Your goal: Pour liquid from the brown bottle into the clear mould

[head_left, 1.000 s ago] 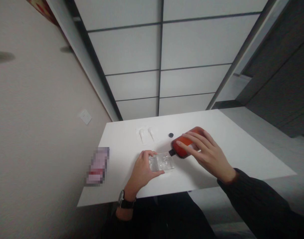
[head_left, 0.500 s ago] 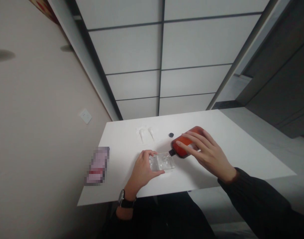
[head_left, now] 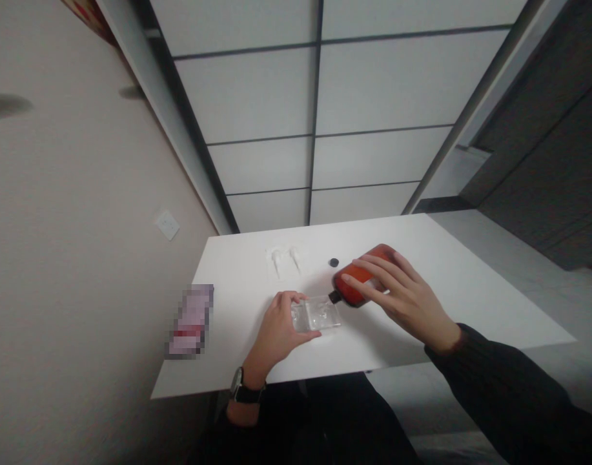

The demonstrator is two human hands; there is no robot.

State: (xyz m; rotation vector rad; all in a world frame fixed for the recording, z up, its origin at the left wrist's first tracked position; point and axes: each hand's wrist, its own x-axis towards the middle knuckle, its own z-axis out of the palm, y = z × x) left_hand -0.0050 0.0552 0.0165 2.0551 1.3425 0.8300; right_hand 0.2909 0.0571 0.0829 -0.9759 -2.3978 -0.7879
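Note:
My left hand [head_left: 280,323] grips a clear plastic container [head_left: 322,314], thumb along the near side and fingers over the far side. My right hand [head_left: 402,294] is wrapped over an amber bottle [head_left: 354,284] with a pale label mostly behind the fingers. The bottle is tilted, its black neck [head_left: 335,297] pointing down to the left at the container's right end. Whether liquid flows out cannot be made out. Beyond the bottle, a small round black cap [head_left: 334,263] lies on the table.
Two white pump heads [head_left: 286,260] lie toward the back of the white table [head_left: 242,265]. A blurred-out pinkish item [head_left: 192,320] rests at the left edge. The wall with a socket [head_left: 168,225] is left, and panelled doors [head_left: 271,165] stand behind the table.
Almost nothing differs. Both hands, the tilted bottle and the container keep their places, with only a tiny shift of the view.

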